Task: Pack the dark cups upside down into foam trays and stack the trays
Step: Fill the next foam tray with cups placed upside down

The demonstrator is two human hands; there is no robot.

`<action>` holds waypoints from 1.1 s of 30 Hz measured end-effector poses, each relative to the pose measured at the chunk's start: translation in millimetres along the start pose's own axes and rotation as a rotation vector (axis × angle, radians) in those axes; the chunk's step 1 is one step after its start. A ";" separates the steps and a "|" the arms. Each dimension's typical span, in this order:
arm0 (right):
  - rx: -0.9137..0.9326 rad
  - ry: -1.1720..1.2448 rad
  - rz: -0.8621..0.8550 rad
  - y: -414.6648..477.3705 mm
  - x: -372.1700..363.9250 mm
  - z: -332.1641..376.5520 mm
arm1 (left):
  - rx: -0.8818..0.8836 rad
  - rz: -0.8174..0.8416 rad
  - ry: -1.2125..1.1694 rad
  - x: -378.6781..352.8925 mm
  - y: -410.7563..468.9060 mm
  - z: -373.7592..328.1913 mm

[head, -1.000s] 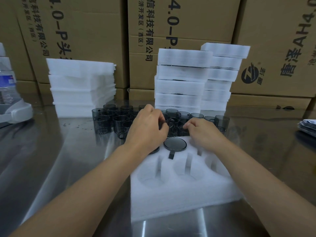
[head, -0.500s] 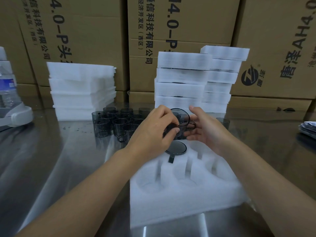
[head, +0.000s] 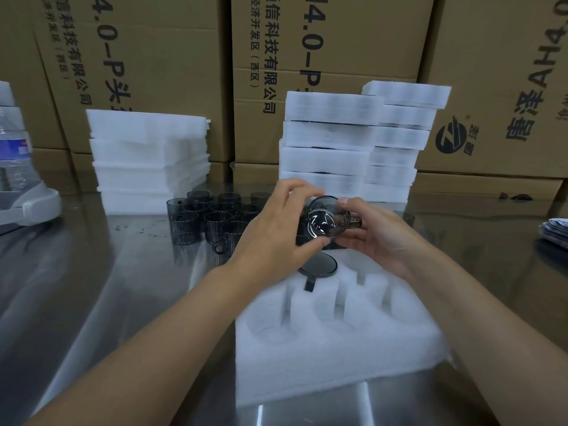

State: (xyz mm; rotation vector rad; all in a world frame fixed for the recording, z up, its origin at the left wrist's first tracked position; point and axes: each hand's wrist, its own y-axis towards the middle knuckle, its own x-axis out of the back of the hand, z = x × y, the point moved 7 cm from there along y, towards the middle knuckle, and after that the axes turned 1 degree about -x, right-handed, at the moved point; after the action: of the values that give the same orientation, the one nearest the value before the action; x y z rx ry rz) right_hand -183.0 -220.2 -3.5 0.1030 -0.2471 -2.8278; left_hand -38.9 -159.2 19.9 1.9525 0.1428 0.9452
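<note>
One wide-angle camera, worn on the person's head, looks forward and down over the steel surface (head: 92,302). The foam tray (head: 338,364) lies close beneath the lens at 6 o'clock; stacked cardboard boxes (head: 353,41) close off the view at 12 o'clock. Box edges lean outward near the frame's sides.

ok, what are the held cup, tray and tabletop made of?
Held cup: smoky translucent plastic or glass, glossy; sharp glints. Tray: white foam, matte, soft fuzzy surface. Tabletop: probably stainless steel, brushed; it gives streaked reflections.

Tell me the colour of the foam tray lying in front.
The foam tray is white; the head view shows it best.
</note>
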 end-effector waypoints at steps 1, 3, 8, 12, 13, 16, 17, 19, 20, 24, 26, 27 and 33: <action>0.005 -0.005 0.005 -0.4 -0.5 0.4 | 0.026 0.011 0.012 -1.0 0.2 2.6; 0.010 -0.018 0.007 0.0 0.4 0.0 | 0.070 0.040 0.038 -3.6 0.3 7.2; 0.004 -0.041 -0.019 1.9 4.1 -4.1 | 0.092 0.098 0.041 -9.6 0.4 13.2; 0.004 -0.068 -0.009 2.5 2.9 -5.6 | 0.094 0.130 0.047 -12.4 -0.5 14.8; 0.000 -0.070 -0.012 2.5 2.7 -5.5 | 0.096 0.138 0.042 -12.9 -0.4 15.0; 0.002 -0.075 -0.019 3.3 2.5 -5.4 | 0.105 0.163 0.039 -14.0 -0.5 16.1; -0.002 -0.074 -0.020 3.0 1.9 -5.1 | 0.107 0.169 0.039 -14.2 -0.7 16.3; -0.003 -0.075 -0.016 2.4 1.3 -4.8 | 0.109 0.174 0.033 -14.4 -0.9 16.2; -0.003 -0.076 -0.014 2.6 1.5 -5.1 | 0.111 0.175 0.029 -14.3 -1.1 16.1; -0.007 -0.071 -0.031 2.6 3.9 -7.0 | 0.116 0.174 0.023 -14.4 -1.6 16.7; -0.009 -0.070 -0.030 2.5 3.8 -6.9 | 0.116 0.171 0.024 -14.2 -1.6 16.8; -0.008 -0.068 -0.029 2.4 3.3 -6.5 | 0.115 0.171 0.026 -14.2 -1.7 16.7; -0.010 -0.065 -0.019 1.9 2.4 -6.0 | 0.115 0.168 0.028 -14.6 -1.4 16.9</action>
State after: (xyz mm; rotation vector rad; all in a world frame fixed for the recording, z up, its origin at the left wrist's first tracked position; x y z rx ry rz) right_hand -184.2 -223.6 -9.2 0.0118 -0.2472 -2.8537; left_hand -37.5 -176.7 6.1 2.0820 0.0500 1.0957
